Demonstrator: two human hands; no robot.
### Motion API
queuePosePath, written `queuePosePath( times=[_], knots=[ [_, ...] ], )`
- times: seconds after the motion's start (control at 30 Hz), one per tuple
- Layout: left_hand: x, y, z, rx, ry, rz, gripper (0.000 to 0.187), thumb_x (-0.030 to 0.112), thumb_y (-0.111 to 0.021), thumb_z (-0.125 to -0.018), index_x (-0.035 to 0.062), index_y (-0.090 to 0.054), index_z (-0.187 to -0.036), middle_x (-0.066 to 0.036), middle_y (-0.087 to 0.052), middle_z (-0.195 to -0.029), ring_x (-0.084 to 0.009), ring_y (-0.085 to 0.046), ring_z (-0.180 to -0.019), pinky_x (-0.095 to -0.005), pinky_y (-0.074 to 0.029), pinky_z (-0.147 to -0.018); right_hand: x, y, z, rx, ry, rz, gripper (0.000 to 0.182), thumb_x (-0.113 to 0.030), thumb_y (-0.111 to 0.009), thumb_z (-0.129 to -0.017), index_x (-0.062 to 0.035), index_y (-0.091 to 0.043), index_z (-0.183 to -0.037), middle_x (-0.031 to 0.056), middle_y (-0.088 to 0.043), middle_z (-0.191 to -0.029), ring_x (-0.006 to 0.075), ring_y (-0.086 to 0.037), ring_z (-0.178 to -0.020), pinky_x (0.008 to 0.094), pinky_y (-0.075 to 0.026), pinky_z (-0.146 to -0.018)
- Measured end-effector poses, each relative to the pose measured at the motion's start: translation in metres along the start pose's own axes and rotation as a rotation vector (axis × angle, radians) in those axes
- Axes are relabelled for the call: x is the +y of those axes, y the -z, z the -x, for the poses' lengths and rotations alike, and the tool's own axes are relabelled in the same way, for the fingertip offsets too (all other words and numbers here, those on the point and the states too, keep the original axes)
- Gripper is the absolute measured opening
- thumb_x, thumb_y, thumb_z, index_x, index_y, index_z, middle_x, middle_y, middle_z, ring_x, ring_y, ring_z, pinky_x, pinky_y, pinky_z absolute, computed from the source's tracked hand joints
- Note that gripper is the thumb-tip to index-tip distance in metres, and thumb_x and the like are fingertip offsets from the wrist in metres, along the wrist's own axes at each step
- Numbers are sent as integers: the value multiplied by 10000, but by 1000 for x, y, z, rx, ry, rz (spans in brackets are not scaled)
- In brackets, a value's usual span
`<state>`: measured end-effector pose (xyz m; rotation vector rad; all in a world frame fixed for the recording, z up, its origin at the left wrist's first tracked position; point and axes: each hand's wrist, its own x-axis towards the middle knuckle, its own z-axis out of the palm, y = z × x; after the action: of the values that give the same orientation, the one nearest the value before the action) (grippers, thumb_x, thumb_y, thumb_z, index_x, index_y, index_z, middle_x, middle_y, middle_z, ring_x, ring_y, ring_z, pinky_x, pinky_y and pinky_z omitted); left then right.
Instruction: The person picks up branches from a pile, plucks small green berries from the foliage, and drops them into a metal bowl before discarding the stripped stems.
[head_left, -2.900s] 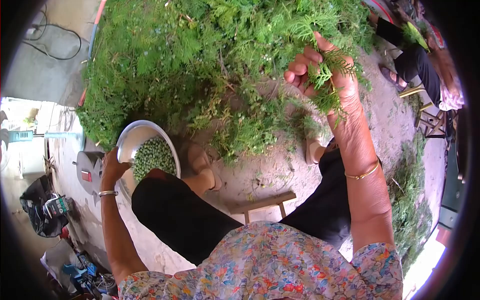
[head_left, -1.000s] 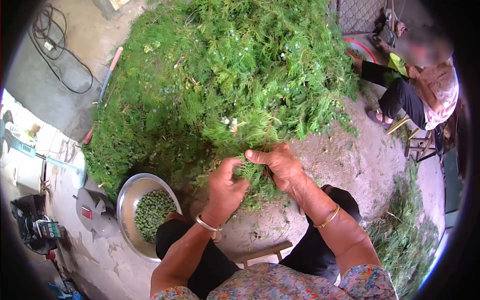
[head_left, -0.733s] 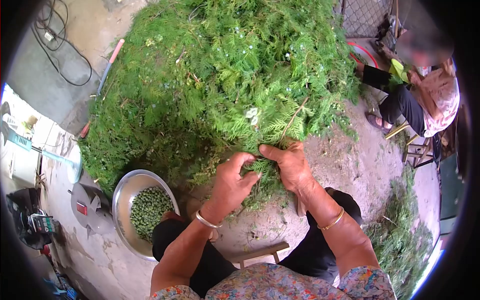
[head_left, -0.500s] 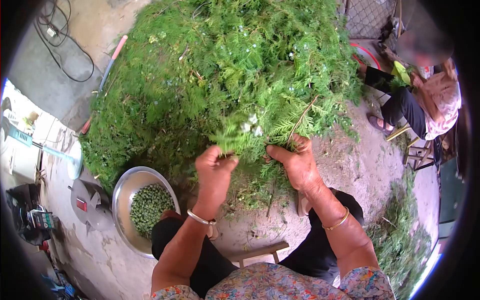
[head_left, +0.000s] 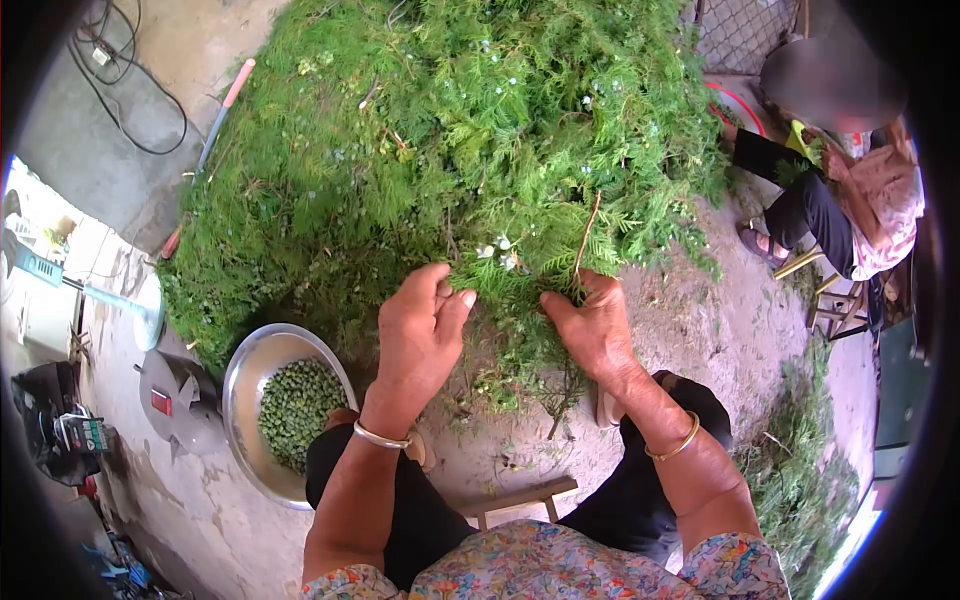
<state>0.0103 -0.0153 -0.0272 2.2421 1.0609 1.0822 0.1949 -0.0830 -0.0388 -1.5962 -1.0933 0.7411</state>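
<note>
My right hand pinches a green cypress sprig by its reddish-brown stem, with flat scaly leaves hanging around the fingers. My left hand is to the left of it, thumb and forefinger apart, close to the foliage and nearest to a few pale bluish-white cones. I see nothing held in it. Behind both hands rises a large heap of cut cypress branches. A metal basin stands beside my left knee, partly filled with small green cones.
Another person sits at the right with greenery in hand, near a red-rimmed basin. More cut branches lie at the lower right. A long-handled tool leans on the heap's left side. A fan and a black cable are further left.
My left hand has drawn slightly left and its thumb and forefinger have parted. The sprig in my right hand now stands more upright, and the blurred foliage between the hands has become still.
</note>
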Motion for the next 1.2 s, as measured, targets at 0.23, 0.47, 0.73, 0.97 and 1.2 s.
queuePosePath(
  times=[0.23,0.47,0.73,0.97,1.2],
  knots=[
    [14,-4,-5,12,56,-77,548,193,-785,-698,-10,-512,-1127,-122,-604,-819,-159,-561,-619,-280,-465,-555,-18,0,10,-61,32,236,150,-28,-601,-744,59,-621,-865,241,-608,-701,267,-634,-627,355,-472,-578],
    [6,-12,-4,3,-76,-17,386,137,-766,-706,-23,-540,-976,-141,-590,-739,-194,-576,-578,-293,-442,-501,-23,2,13,-138,241,234,89,18,-583,-732,42,-594,-817,259,-580,-725,418,-592,-695,417,-460,-582],
    [7,-11,-3,-84,-64,-11,290,71,-723,-728,-14,-527,-923,-128,-554,-663,-181,-502,-482,-301,-402,-444,-25,1,14,-153,262,161,86,10,-573,-732,49,-588,-808,261,-580,-734,421,-590,-722,422,-464,-593],
    [12,-1,-7,-144,128,169,238,51,-712,-728,-9,-519,-853,-55,-519,-596,-105,-470,-480,-274,-371,-419,-18,2,10,-204,262,177,117,8,-574,-735,50,-610,-838,248,-592,-707,381,-617,-697,404,-472,-578],
    [-9,29,-23,73,537,1013,97,11,-603,-794,2,-575,-886,-62,-565,-689,-84,-464,-493,-224,-377,-425,-22,14,9,-221,69,10,166,-14,-577,-777,39,-635,-923,125,-663,-766,113,-590,-714,306,-480,-638]
  ],
)
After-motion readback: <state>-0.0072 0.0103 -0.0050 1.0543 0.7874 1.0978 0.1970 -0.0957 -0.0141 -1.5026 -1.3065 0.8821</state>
